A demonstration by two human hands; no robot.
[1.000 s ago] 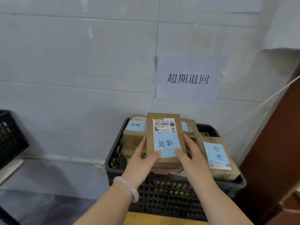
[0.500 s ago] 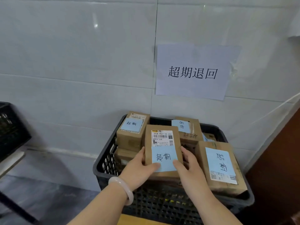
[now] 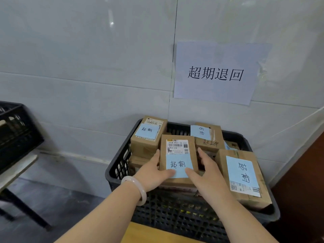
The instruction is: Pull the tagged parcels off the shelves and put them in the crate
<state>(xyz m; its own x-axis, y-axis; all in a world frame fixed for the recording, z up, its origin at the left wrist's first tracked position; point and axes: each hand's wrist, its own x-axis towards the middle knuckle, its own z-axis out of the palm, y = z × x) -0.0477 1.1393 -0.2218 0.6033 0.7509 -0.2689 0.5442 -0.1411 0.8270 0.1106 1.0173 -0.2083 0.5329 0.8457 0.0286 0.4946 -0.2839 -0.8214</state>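
My left hand (image 3: 152,173) and right hand (image 3: 209,176) grip the box (image 3: 178,150) | I should lay it flat in the crate (image 3: 114,170)

Blue-tagged brown parcel (image 3: 178,155) lying flat atop parcels in black crate (image 3: 117,165).

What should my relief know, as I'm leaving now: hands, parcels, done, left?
Left hand and right hand: both grip the middle parcel by its sides, thumbs on its blue tag.
It is on or just above the pile in the black crate, beside three other tagged parcels.
Done: four tagged parcels show in the crate.
Left: release this one; shelves out of view, remainder unknown.
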